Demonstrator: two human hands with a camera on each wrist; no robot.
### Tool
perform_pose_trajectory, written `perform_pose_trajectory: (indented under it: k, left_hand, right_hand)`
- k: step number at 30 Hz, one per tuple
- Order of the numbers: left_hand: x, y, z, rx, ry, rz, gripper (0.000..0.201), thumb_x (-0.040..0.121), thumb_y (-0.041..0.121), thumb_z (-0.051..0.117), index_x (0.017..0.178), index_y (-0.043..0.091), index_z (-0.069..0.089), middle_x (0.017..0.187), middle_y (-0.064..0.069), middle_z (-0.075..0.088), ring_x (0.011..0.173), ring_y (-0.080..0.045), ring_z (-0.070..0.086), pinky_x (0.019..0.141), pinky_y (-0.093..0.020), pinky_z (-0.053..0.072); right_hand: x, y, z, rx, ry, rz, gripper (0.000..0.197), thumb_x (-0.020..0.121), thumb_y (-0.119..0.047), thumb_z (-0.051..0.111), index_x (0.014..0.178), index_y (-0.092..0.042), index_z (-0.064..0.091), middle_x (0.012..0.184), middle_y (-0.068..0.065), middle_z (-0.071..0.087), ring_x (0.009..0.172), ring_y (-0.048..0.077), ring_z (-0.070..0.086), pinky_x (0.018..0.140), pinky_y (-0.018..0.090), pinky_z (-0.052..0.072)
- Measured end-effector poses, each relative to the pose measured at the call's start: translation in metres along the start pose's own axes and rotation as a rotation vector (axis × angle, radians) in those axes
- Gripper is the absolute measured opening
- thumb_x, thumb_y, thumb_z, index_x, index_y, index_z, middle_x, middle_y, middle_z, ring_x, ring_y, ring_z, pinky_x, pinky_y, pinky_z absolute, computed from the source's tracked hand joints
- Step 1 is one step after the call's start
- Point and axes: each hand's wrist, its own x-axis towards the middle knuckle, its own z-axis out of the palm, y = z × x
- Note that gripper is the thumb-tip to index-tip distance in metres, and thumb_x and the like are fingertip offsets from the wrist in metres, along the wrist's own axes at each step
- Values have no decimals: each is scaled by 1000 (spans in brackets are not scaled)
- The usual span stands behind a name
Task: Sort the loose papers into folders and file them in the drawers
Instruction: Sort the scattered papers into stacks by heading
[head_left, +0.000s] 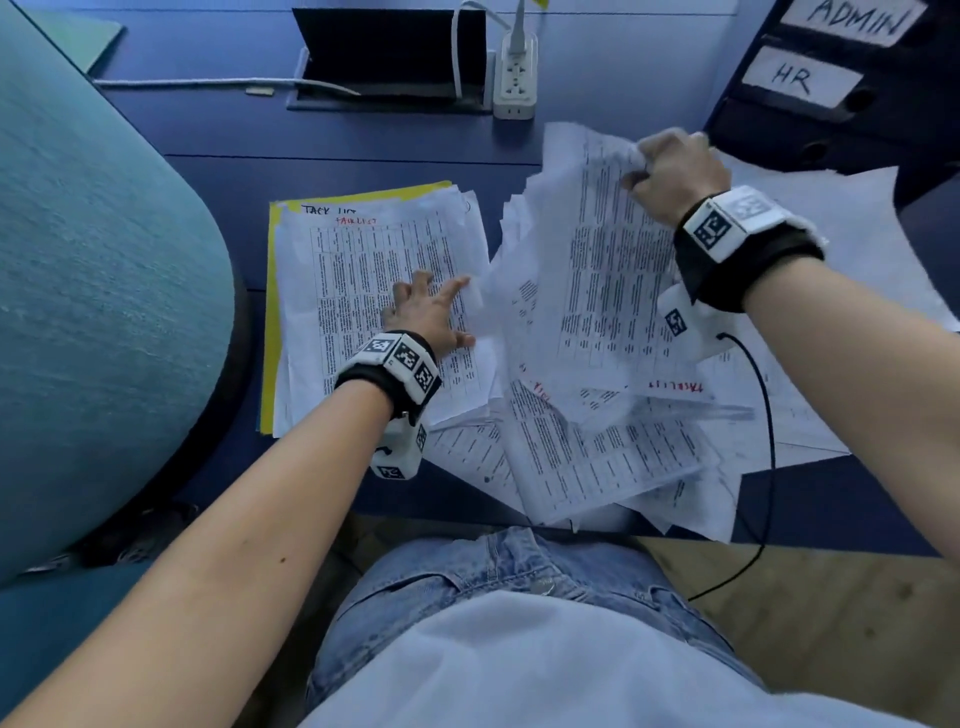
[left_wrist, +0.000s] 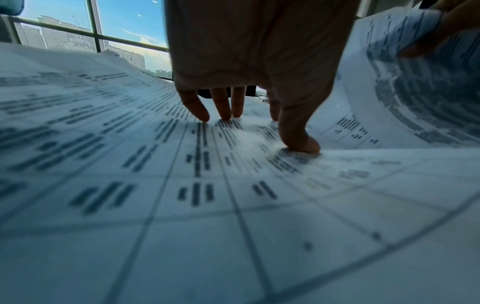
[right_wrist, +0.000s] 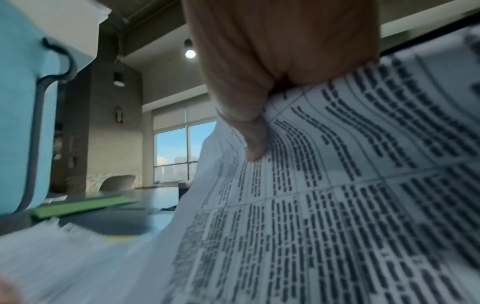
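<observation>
A stack of printed table sheets (head_left: 363, 291) lies on an open yellow folder (head_left: 270, 322) at the desk's middle left. My left hand (head_left: 431, 317) rests on the stack with spread, straight fingers (left_wrist: 197, 107) pressing the top sheet (left_wrist: 182, 205). To the right spreads a loose heap of papers (head_left: 597, 457). My right hand (head_left: 670, 166) grips the top edge of a printed sheet (head_left: 602, 260) and holds it lifted above the heap; the thumb (right_wrist: 254, 139) pinches this sheet (right_wrist: 337, 205). A dark drawer unit (head_left: 852, 104) labelled ADMIN and HR stands at the far right.
A white power strip (head_left: 514, 78) and a dark cable hatch (head_left: 389, 57) sit at the back of the blue desk (head_left: 208, 156). A teal chair (head_left: 93, 286) stands close on the left. A green folder (right_wrist: 83, 205) lies at the desk's far left. A black cable (head_left: 763, 447) hangs from my right wrist.
</observation>
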Motion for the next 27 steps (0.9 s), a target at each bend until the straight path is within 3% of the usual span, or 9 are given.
perform_pose_trajectory:
  k: [5,7,10,13,18,19,21,24,27]
  left_hand:
    - [-2,4,-6,-45,-38,-10,76,79,36,69,142,35,28,146,-9,22,135,-31,18,107,-56,29]
    - [0,11,-11,-140,-21,9,76,78,43,68,142,25,31,143,-13,30,134,-31,25,108,-51,30]
    - [0,39,-28,-522,-40,95,70,84,40,62,139,7,36,132,-7,45,122,-20,43,99,-23,40]
    - [5,69,-40,-946,-181,104,65,78,49,65,130,14,47,119,0,54,108,-16,51,83,-19,48]
    - [32,71,-28,-1202,110,-67,44,65,29,70,102,9,55,106,-13,56,97,-21,53,85,-35,46]
    - [33,68,-26,-1139,103,-98,33,77,18,66,106,4,57,105,-11,56,96,-21,52,82,-32,46]
    - [34,63,-20,-993,44,-117,32,90,2,51,122,-2,54,108,-10,56,97,-20,53,82,-29,46]
    - [34,59,-12,-866,21,-114,34,93,4,49,127,2,53,110,-9,59,88,-20,58,70,-17,48]
    - [37,63,-13,-814,46,-92,35,95,8,49,130,8,51,121,-10,60,108,-27,58,85,-25,45]
  right_hand:
    - [29,39,-45,496,251,163,29,82,-18,47,56,-20,35,77,8,49,80,16,51,64,34,42]
    - [41,57,-53,730,355,286,27,82,-16,48,59,-24,35,79,-1,56,81,9,56,66,24,44]
    - [50,82,-36,1056,185,488,9,85,-15,47,78,-17,51,77,-11,59,81,-4,59,69,12,45]
    - [21,84,-15,1033,47,587,8,90,-20,50,83,-22,50,103,1,50,109,20,56,70,20,46]
    - [-31,97,23,879,-312,666,17,87,-7,56,73,-18,51,134,17,51,116,30,54,74,26,45]
    - [-37,99,28,824,-295,690,9,84,-3,59,81,-10,54,135,20,49,110,33,55,71,24,46]
    - [-45,101,34,633,-149,708,47,76,-2,68,116,0,43,138,21,37,112,34,48,81,29,46]
    - [-48,94,35,299,11,485,93,70,-16,77,141,-7,17,146,14,19,133,33,24,103,46,29]
    - [-38,88,36,41,-131,233,102,66,-47,78,143,-15,20,150,7,14,139,32,11,109,56,12]
